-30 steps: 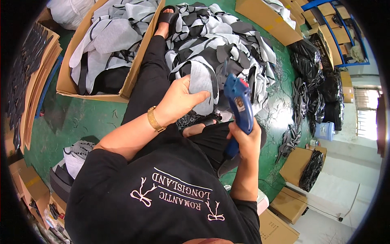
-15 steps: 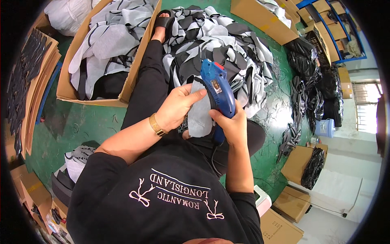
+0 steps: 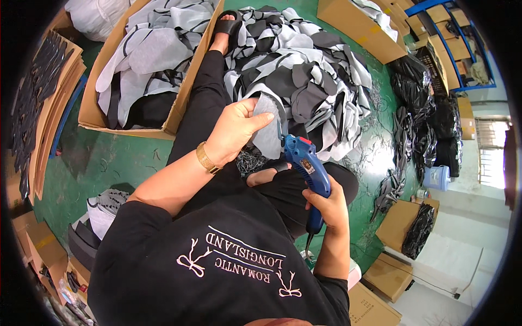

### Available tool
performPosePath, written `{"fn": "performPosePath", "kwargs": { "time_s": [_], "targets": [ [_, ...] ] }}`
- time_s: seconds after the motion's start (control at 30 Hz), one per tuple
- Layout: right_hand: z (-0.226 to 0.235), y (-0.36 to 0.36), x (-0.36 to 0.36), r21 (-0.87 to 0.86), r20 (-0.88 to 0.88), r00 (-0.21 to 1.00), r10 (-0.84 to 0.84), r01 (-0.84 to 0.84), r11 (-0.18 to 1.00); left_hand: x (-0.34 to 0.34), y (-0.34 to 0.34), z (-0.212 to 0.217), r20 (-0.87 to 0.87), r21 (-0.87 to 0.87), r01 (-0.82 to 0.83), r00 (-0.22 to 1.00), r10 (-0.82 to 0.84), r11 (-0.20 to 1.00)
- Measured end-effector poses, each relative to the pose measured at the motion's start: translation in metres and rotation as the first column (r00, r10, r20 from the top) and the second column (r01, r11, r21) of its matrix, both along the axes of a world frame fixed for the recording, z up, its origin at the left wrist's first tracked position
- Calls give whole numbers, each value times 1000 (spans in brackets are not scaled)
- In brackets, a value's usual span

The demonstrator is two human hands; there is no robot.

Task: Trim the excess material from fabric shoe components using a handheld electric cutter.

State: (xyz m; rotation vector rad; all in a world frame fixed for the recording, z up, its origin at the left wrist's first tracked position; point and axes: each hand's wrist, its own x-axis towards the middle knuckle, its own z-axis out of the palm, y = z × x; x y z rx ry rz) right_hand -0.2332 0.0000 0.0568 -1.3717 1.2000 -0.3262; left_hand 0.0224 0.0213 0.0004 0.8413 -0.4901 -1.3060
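Observation:
Between the thumb and fingers of my left hand (image 3: 239, 130) is a light grey fabric piece (image 3: 267, 133), held up by its upper end. My right hand (image 3: 329, 198) is wrapped round the body of a blue handheld electric cutter (image 3: 307, 163) with a red button. The cutter's head is at the right edge of the fabric piece; whether it touches cannot be made out. A cord runs down from the cutter's rear end. Beyond my hands, a large heap of grey and black fabric pieces (image 3: 310, 81) lies on the green floor.
At the left stands a cardboard box (image 3: 89, 111) full of similar fabric pieces. Another box (image 3: 359, 30) is at the far right, near black plastic bags (image 3: 408, 81). Dark trimmings (image 3: 251, 160) lie by my foot. A blue bucket (image 3: 436, 177) stands by the wall.
The cutter in my right hand has moved down and right, from over the fabric's upper end to its lower right edge. My left hand has shifted slightly right, turning the fabric piece.

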Motion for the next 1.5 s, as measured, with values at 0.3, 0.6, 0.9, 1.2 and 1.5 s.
{"fn": "performPosePath", "kwargs": {
  "time_s": [0.3,0.6,0.9,1.2,1.5],
  "targets": [
    [-13,-4,4,30,89,996,-19,16,999,1,2,9,159,23,31,987,-34,999],
    [-6,-11,2,50,124,992,28,-34,998,8,7,10,393,90,143,904,-167,986],
    [-7,-17,-3,187,185,983,12,-47,981,12,14,29,527,61,259,812,-252,964],
    [-9,-22,3,168,226,974,21,-61,984,18,15,38,588,147,359,718,-373,922],
    [-22,-43,16,155,468,870,-155,92,984,37,19,18,485,131,259,825,-290,957]
  ]
}}
